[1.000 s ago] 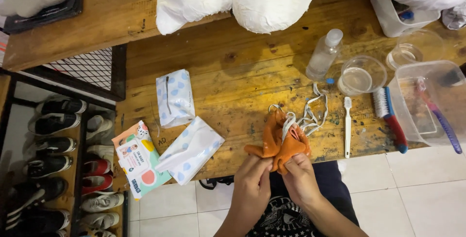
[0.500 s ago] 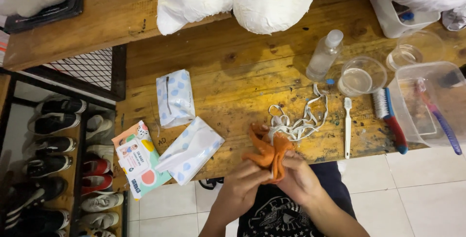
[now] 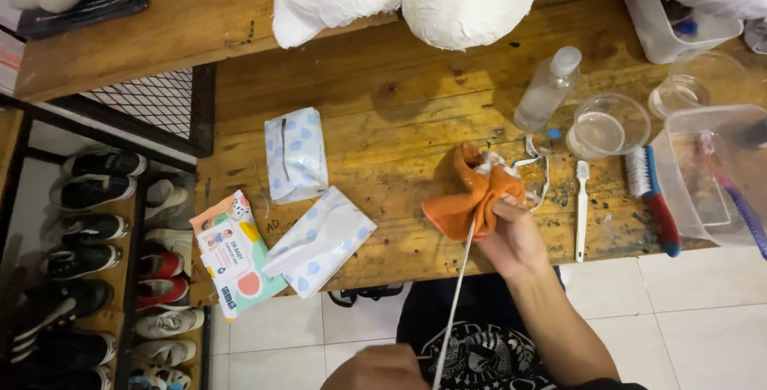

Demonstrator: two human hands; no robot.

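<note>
gripping a bunched orange cloth (image 3: 473,198) around a white shoelace (image 3: 455,298), the right hand (image 3: 515,238) stays clenched on the fabric just at the near edge of the wooden table (image 3: 383,118). the left hand (image 3: 375,368) sits well below the cloth, off the table near the lap, closed on the lower end of the lace, which runs taut in a straight line between the two hands. the rest of the lace lies in loose white loops (image 3: 531,174) just beyond the cloth.

beyond and to the right of the cloth stand a clear spray bottle (image 3: 547,90) and a clear bowl of water (image 3: 607,125). to the cloth's right lie a white toothbrush (image 3: 582,210) and a red-handled scrub brush (image 3: 651,198), then a clear plastic tub (image 3: 711,174). to the cloth's left lie two dotted tissue packs (image 3: 296,154) and a wet-wipe packet (image 3: 232,254).

as a judgement, the wiping goes best if the cloth keeps a firm, even pinch all round the lace, the pull runs straight and steady so the lace doesn't twist, and the loose loops are left free to feed without snagging on the toothbrush.
</note>
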